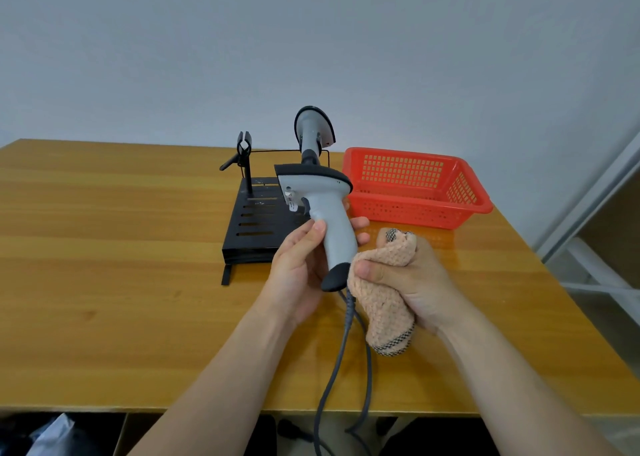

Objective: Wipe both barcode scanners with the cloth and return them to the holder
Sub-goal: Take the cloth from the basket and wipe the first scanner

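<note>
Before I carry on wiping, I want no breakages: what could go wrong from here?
1. The left hand holds the scanner only by its grip, so pressing hard with the cloth in the right hand might twist it loose.
2. Its cable hangs over the table edge and could snag, jerking the scanner.
3. The second scanner stands in the holder just behind; a swing may knock it.

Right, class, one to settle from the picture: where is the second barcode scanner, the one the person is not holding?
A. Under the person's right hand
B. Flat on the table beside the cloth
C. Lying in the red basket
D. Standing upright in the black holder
D: the second scanner stands upright in the black holder, behind the one gripped by the left hand.
</note>
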